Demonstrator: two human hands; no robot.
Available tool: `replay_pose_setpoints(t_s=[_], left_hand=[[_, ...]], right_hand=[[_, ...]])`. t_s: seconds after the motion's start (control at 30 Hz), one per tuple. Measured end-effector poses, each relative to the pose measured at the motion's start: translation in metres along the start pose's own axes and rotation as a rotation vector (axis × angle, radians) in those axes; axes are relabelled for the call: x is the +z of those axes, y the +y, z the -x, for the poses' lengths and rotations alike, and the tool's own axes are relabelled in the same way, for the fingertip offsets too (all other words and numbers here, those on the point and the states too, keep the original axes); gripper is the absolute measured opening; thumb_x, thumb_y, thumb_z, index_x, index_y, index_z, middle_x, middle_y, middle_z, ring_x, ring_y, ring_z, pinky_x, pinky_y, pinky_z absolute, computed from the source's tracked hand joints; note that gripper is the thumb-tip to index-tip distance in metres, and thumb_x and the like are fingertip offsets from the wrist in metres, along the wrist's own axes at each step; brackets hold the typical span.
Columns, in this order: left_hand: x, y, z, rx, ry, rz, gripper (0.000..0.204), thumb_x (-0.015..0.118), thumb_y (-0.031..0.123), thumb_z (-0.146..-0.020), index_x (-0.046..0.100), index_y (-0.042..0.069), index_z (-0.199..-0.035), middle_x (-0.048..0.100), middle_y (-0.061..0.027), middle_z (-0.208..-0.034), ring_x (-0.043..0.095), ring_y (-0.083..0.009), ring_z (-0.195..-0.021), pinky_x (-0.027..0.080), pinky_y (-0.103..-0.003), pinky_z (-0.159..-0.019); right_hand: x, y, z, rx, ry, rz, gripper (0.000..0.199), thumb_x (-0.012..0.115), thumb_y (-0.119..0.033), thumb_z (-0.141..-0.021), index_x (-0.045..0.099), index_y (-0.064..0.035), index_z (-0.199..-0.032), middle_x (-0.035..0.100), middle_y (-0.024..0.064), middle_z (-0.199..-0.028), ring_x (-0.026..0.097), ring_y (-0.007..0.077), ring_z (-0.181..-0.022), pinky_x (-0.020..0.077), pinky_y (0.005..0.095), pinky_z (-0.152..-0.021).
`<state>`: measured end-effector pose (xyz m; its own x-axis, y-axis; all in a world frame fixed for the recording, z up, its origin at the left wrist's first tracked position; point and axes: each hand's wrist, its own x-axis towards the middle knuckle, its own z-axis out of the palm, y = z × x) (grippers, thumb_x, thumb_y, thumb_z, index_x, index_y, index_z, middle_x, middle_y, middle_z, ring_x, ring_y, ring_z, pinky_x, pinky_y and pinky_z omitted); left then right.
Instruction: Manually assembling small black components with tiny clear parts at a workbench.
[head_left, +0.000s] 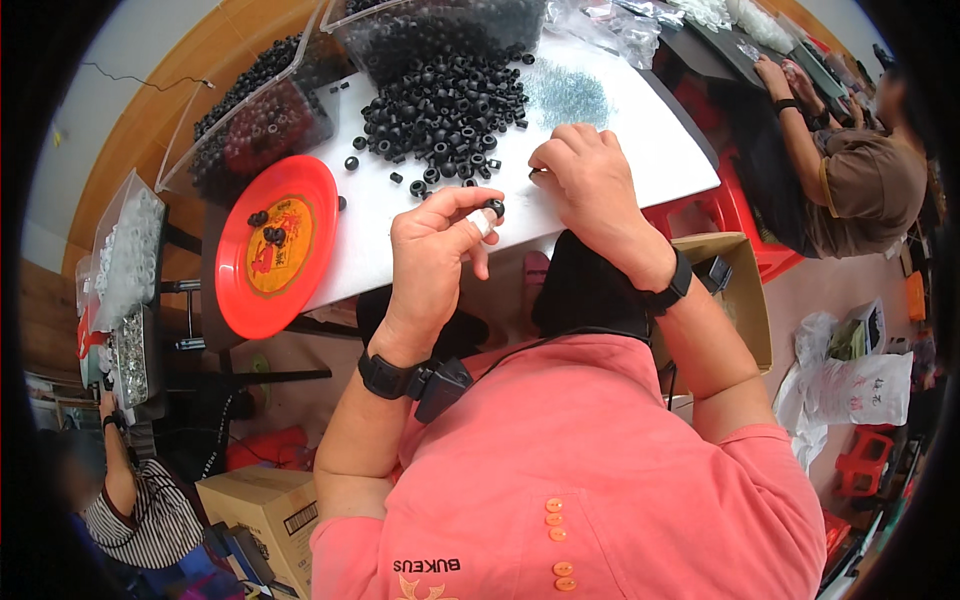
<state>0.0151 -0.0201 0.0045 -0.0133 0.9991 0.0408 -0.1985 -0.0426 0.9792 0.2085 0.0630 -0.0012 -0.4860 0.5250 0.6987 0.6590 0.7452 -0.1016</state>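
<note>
My left hand point(430, 250) is closed in a pinch on a small black round part point(494, 207) with a hole in it, just off the near edge of the white tabletop. A white wrapping covers the tip of its thumb. To the right of it, my right hand point(590, 185) hovers over the table, fingers curled together. A tiny dark piece point(536, 172) shows at its fingertips, too small to name. Beyond both hands lies a heap of black ring-like parts point(440, 110). Beside that heap is a spread of tiny pale blue-grey pieces point(568, 96).
A red plate point(228, 270) bearing several black parts sits at the table's left edge. Clear bins point(180, 165) of black parts stand behind. An open cardboard box point(755, 310) is at my right. Other people work at the far right point(860, 180) and lower left point(150, 510).
</note>
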Motion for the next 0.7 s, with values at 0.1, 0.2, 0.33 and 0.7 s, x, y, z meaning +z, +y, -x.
replay_pose_setpoints(t_s=[0.1, 0.2, 0.33, 0.7], left_hand=[[0.005, -0.002, -0.001, 0.009, -0.032, 0.06, 0.022, 0.06, 0.0, -0.095, 0.067, -0.007, -0.114, 0.069, -0.0118, -0.093, 0.062, -0.0117, -0.074, 0.049, -0.022, -0.053], [0.006, -0.006, -0.004, -0.003, -0.017, 0.103, 0.019, 0.061, -0.001, -0.094, 0.067, -0.008, -0.111, 0.069, -0.0117, -0.091, 0.063, -0.0113, -0.071, 0.048, -0.022, -0.05], [0.006, -0.006, -0.005, -0.026, -0.017, 0.107, 0.022, 0.06, 0.0, -0.095, 0.065, -0.007, -0.116, 0.07, -0.0133, -0.094, 0.064, -0.0138, -0.074, 0.05, -0.023, -0.052], [0.005, -0.007, -0.004, -0.028, -0.005, 0.126, 0.022, 0.061, -0.002, -0.094, 0.064, -0.007, -0.116, 0.07, -0.0141, -0.093, 0.064, -0.013, -0.071, 0.049, -0.023, -0.05]], right_hand=[[-0.013, -0.012, -0.002, 0.077, 0.033, -0.328, 0.014, 0.072, -0.007, -0.079, 0.063, -0.0086, -0.088, 0.06, 0.0057, -0.085, 0.059, 0.0263, -0.084, 0.0409, 0.039, -0.073], [-0.013, -0.018, -0.002, 0.088, 0.049, -0.425, 0.015, 0.072, -0.007, -0.078, 0.062, -0.0084, -0.089, 0.059, 0.0054, -0.084, 0.059, 0.0262, -0.08, 0.0409, 0.038, -0.071], [-0.01, -0.02, -0.003, 0.075, 0.047, -0.451, 0.016, 0.072, -0.006, -0.079, 0.061, -0.0078, -0.089, 0.059, 0.0055, -0.083, 0.059, 0.0268, -0.079, 0.0412, 0.0386, -0.072], [-0.004, -0.025, -0.002, 0.142, 0.004, -0.644, 0.015, 0.071, -0.003, -0.079, 0.063, -0.0057, -0.091, 0.059, 0.0083, -0.083, 0.059, 0.0293, -0.08, 0.046, 0.0381, -0.071]])
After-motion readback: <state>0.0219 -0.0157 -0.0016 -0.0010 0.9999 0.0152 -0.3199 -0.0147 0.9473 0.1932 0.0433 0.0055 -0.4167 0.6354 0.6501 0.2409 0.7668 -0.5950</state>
